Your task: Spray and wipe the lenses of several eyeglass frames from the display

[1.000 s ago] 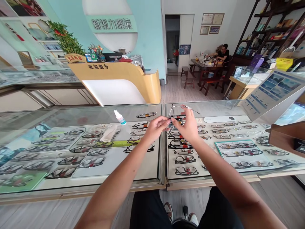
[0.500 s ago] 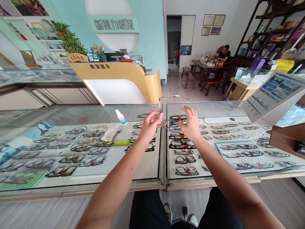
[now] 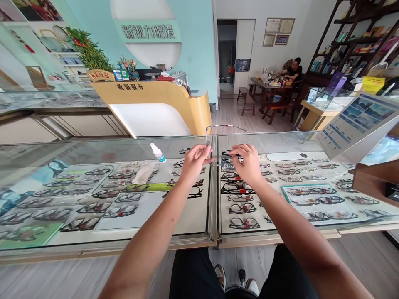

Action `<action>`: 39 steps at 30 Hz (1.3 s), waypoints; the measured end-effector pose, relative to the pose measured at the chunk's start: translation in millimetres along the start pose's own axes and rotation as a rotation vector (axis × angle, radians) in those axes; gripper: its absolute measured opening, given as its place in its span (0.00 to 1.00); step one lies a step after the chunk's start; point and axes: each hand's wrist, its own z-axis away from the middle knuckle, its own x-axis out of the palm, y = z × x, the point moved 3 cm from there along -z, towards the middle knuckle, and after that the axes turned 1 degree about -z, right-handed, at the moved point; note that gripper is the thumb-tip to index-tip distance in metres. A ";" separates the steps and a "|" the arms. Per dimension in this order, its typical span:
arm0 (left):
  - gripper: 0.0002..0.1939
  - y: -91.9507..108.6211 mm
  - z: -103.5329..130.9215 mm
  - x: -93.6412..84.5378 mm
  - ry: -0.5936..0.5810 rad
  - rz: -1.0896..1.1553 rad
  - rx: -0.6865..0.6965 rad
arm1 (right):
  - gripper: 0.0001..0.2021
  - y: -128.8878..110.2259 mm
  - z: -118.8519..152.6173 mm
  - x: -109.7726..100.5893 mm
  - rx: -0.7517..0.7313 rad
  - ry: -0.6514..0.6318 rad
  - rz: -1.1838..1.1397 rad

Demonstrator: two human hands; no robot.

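Note:
A pair of thin-framed eyeglasses (image 3: 207,133) is held up above the seam of the glass display counter, temples unfolded and pointing right. My left hand (image 3: 197,158) is closed on its front, thumb and fingers pinching around the lens area. The upper temple carries a small red-and-white tag. Close to the lower temple is my right hand (image 3: 247,161), fingers curved toward the thumb with a small gap between them; whether it touches the temple is unclear. A white spray bottle (image 3: 158,153) with a blue label and a pale cloth (image 3: 143,173) lie left of my left hand.
The glass display counter (image 3: 190,226) holds rows of eyeglasses under its top. A printed display board (image 3: 358,120) and a brown box (image 3: 374,182) stand at the right. Beyond are a yellow reception desk (image 3: 199,110) and a person (image 3: 294,70) seated at a wooden table.
My right hand's fingers have come down and left, curling closer to the thumb. The eyeglasses have shifted slightly left in my left hand.

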 end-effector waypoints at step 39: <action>0.34 -1.9 11.3 17.8 -0.382 -0.011 -0.114 | 0.16 -0.6 -0.6 14.1 0.030 -0.159 -0.639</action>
